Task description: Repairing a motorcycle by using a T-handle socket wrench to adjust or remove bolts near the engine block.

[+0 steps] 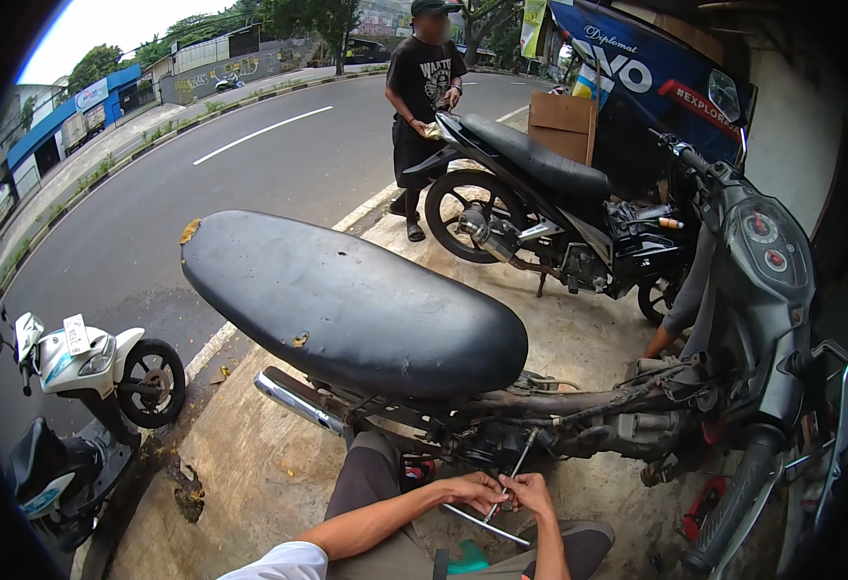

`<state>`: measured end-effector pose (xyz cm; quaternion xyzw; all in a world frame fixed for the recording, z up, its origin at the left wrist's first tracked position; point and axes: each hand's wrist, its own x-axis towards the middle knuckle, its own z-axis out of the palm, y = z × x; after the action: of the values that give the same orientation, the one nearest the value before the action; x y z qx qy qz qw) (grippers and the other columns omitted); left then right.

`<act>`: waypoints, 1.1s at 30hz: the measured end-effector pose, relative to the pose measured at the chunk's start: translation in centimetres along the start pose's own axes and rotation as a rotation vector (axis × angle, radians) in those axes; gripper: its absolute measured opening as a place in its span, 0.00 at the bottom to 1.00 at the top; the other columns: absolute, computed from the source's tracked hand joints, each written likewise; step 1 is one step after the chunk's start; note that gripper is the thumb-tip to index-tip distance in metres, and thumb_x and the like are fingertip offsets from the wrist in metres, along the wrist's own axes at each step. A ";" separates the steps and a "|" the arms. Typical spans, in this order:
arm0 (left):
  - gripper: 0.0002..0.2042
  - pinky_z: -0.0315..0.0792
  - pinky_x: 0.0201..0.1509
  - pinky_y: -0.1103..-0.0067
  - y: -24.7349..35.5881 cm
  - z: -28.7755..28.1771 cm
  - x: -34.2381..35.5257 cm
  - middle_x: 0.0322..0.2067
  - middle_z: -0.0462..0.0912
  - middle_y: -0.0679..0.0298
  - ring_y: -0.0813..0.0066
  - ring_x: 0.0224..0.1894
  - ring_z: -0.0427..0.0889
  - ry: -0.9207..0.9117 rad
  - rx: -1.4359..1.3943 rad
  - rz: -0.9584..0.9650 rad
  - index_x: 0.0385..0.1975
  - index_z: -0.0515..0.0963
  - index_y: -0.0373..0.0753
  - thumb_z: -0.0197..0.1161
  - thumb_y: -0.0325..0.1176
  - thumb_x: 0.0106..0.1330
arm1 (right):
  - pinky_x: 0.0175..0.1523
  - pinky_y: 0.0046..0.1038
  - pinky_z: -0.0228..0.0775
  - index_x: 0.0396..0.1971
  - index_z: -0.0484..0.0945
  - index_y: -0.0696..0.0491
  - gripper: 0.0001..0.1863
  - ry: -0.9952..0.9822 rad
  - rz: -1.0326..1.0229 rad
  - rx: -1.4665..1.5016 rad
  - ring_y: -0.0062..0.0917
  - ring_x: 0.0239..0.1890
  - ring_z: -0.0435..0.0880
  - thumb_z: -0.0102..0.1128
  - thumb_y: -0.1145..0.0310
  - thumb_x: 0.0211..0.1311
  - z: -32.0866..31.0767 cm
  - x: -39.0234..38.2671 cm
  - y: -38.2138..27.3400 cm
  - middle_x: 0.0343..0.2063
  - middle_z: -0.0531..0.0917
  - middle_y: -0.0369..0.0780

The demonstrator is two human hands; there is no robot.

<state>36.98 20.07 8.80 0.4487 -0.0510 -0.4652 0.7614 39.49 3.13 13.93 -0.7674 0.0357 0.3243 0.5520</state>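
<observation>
Roadside concrete floor (250, 464) beside a curving street. Stripped motorcycle (501, 406) with black seat (346, 304) in place, side panels off, frame and engine bare. Left hand (477, 488) and right hand (532, 493) together low at the engine, fingers closed around a slim metal tool (516, 466). Disassembly well along; engine work unfinished.

Three motorcycles (366, 319), one cardboard box (561, 126)
</observation>
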 end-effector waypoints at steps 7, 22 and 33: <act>0.15 0.70 0.48 0.80 0.5 -0.4 -0.3 0.39 0.77 0.58 0.73 0.43 0.77 -0.185 -0.018 -0.024 0.44 0.70 0.32 0.53 0.36 0.62 | 0.13 0.19 0.58 0.13 0.74 0.58 0.17 -0.038 0.049 0.051 0.17 0.09 0.67 0.59 0.61 0.52 -0.8 0.6 1.2 0.09 0.72 0.35; 0.11 0.73 0.44 0.78 -1.2 -0.1 0.4 0.35 0.77 0.62 0.73 0.37 0.78 -0.123 -0.279 0.032 0.41 0.70 0.34 0.53 0.31 0.61 | 0.13 0.18 0.55 0.21 0.73 0.59 0.14 -0.024 0.128 0.309 0.17 0.10 0.68 0.62 0.62 0.50 -0.1 0.0 0.0 0.11 0.72 0.36; 0.10 0.74 0.36 0.83 -1.3 -0.7 0.9 0.28 0.79 0.63 0.77 0.30 0.79 -0.007 0.060 0.004 0.32 0.74 0.36 0.59 0.36 0.57 | 0.13 0.19 0.66 0.13 0.72 0.58 0.17 0.116 0.126 -0.031 0.16 0.09 0.70 0.67 0.62 0.45 0.6 0.4 0.3 0.10 0.73 0.37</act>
<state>36.98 19.67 7.15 0.4696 -0.0686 -0.4636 0.7482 39.39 3.60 13.37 -0.7897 0.1108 0.3138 0.5155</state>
